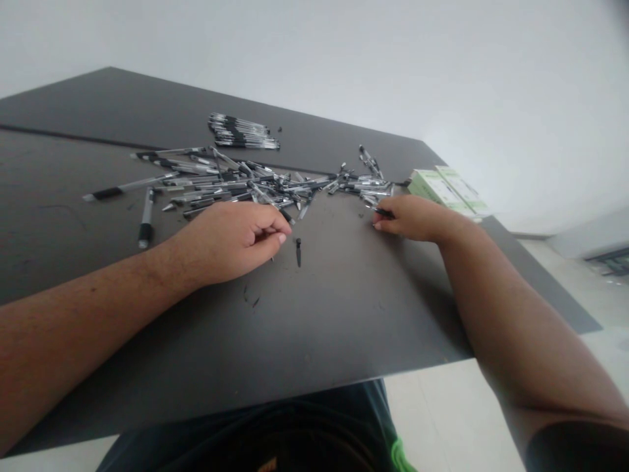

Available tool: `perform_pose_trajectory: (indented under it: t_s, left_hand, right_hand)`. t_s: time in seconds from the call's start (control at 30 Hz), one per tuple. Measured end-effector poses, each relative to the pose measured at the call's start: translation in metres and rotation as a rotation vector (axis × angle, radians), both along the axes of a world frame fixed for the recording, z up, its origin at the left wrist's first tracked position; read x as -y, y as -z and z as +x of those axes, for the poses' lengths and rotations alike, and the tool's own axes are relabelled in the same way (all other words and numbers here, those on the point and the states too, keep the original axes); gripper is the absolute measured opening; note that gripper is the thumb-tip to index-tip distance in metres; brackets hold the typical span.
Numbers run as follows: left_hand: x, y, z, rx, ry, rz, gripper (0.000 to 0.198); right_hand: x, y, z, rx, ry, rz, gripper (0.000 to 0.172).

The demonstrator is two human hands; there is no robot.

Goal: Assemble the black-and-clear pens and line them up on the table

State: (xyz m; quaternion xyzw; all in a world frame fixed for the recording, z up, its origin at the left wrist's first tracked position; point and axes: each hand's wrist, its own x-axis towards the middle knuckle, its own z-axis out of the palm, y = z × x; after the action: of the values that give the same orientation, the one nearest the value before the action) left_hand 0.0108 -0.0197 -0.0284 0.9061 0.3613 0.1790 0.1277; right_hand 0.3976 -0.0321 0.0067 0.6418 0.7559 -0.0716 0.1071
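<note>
My left hand [240, 241] is closed over the near side of a loose heap of clear pens with black grips [236, 183]. Its thumb and index finger are pinched together; whatever they hold is hidden, though a tiny pale tip shows beneath the palm. Just right of those fingertips lies a small black clip-like piece [299, 252]. My right hand [410, 217] is closed at the near edge of a smaller pile of clear pen caps [368, 183]. Between its fingers shows a dark piece that looks like a pen cap [384, 213].
Pens lie side by side in a neat stack [243, 133] at the back, with a small dark bit beside it. Green and white boxes [445, 187] stand at the right. One pen [146, 219] lies apart on the left of the grey table [295, 334].
</note>
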Motion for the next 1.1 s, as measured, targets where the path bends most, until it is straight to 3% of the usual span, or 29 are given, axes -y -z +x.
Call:
perform_pose_trajectory:
  t_s: [0.33, 0.6, 0.73, 0.9, 1.1]
  left_hand:
    - [0.002, -0.002, 0.000, -0.024, -0.009, -0.011, 0.043]
    - [0.002, -0.004, 0.002, -0.032, 0.013, -0.022, 0.044]
    - [0.003, -0.003, 0.005, -0.007, 0.029, -0.030, 0.042]
    - [0.007, 0.000, 0.011, 0.105, 0.082, -0.045, 0.037]
    - [0.011, -0.002, 0.014, 0.170, 0.163, -0.041, 0.032]
  right_hand:
    - [0.002, 0.005, -0.008, -0.006, -0.105, 0.096, 0.025]
    - [0.016, 0.002, -0.035, -0.290, -0.058, 0.053, 0.012]
    - [0.019, 0.006, -0.047, -0.455, -0.036, 0.108, 0.011]
    - [0.030, 0.013, -0.076, -0.670, -0.085, 0.191, 0.011]
    - [0.048, 0.014, -0.112, -0.756, -0.130, 0.212, 0.007]
